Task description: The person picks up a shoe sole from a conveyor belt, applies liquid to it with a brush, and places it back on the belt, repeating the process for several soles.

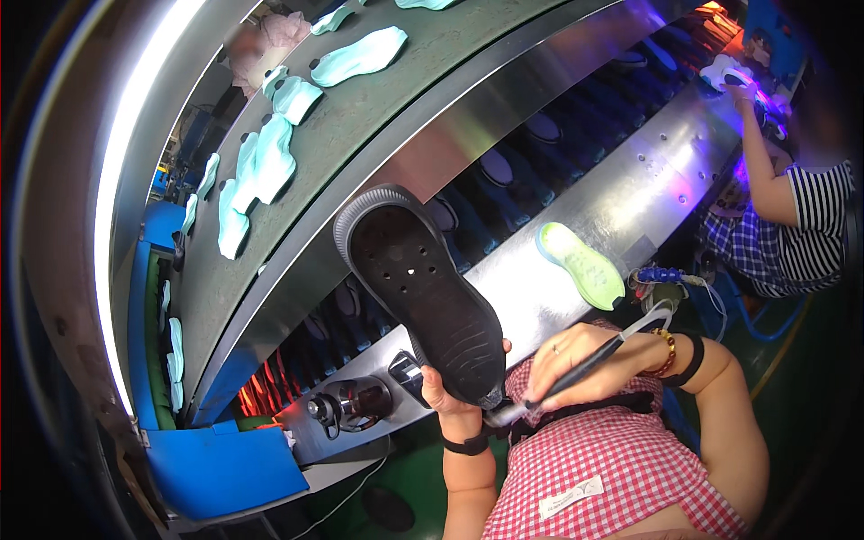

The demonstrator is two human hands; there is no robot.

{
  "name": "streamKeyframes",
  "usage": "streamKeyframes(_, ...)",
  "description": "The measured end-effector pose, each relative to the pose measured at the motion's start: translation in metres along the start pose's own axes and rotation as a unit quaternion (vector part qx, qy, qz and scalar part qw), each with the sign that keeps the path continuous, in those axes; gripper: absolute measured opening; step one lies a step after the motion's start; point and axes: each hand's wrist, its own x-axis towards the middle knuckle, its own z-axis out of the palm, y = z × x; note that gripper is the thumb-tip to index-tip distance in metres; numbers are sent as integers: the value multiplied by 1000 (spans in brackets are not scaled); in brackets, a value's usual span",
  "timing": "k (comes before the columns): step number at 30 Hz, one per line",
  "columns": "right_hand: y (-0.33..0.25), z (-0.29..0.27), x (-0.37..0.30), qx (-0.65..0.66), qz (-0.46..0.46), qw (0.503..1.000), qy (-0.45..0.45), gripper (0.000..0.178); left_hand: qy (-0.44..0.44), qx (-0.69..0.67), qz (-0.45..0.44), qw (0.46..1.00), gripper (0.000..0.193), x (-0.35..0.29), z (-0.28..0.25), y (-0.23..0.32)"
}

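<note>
A black shoe sole (pixel 423 297) is tilted up in front of me, its ridged rounded end pointing up and left. My left hand (pixel 445 391) grips it by the lower end, with most of the fingers hidden behind it. In my right hand (pixel 576 355) is a black-handled brush (pixel 585 369) with a thin clear tube running from its back end. The pale bristles (pixel 508 413) are at the sole's lower tip; whether they touch it I cannot tell. A yellow-green sole (pixel 580 265) lies on the metal ledge just beyond my right hand.
Behind the ledge (pixel 661 166) runs a dark conveyor belt (pixel 360 117) carrying several pale-blue shoe parts (pixel 270 153). Dark soles fill the rack beneath it. A dark bottle (pixel 355 402) and a black flat object (pixel 408 369) stand left. A co-worker in stripes (pixel 814 216) works at right.
</note>
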Motion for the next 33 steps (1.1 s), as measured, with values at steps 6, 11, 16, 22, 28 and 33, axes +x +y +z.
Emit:
streamKeyframes(6,-1,-8,6,-56,-40,996,50,15,-35,-23,-67,997,84,5,-5,-1)
streamKeyframes(11,-23,-24,-2,-55,-46,995,-70,16,-21,-149,-155,976,76,4,2,2)
streamKeyframes(16,-19,-46,19,-79,34,975,-202,20,2,-78,-306,949,52,11,11,7)
streamKeyframes(22,-34,-60,24,-90,5,978,-190,21,72,24,-336,939,46,12,34,25)
streamKeyframes(28,-42,-67,24,-163,22,947,-274,20,93,66,-377,919,47,3,24,20)
streamKeyframes(33,-35,-71,14,-213,41,931,-294,19,88,75,-410,905,47,1,29,22)
